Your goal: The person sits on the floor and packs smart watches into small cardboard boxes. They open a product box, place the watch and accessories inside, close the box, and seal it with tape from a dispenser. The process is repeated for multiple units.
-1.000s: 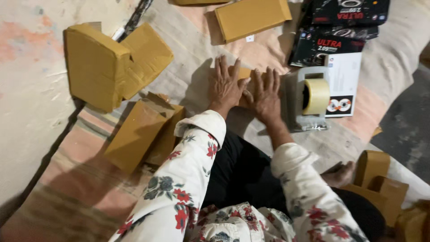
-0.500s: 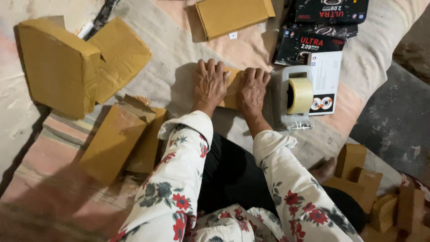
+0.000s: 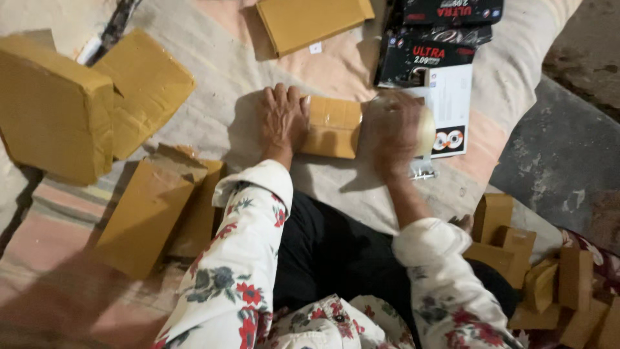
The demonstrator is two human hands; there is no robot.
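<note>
From the head camera, a small brown cardboard parcel (image 3: 332,127) lies flat on a pale cloth sheet (image 3: 213,110) in front of the seated person's knees. The left hand (image 3: 282,119) rests flat on the parcel's left end, fingers spread and palm down, apparently to pin it so it cannot slide. The right hand (image 3: 395,132) is blurred at the parcel's right end, curled over a tape dispenser (image 3: 423,139) with a yellowish roll; whether it grips the dispenser tightly or only covers it cannot be told. A glossy strip across the parcel's top looks like clear tape already laid.

Left of the parcel sit a large sealed brown box (image 3: 55,106) and flattened cartons (image 3: 145,213); beyond it lies a flat brown envelope-like pack (image 3: 310,22), and beyond the dispenser are black printed product boxes (image 3: 426,55). Right of the person's lap is a heap of small cardboard boxes (image 3: 542,278). The sheet covers a floor; bare grey concrete (image 3: 568,142) shows at the right edge.
</note>
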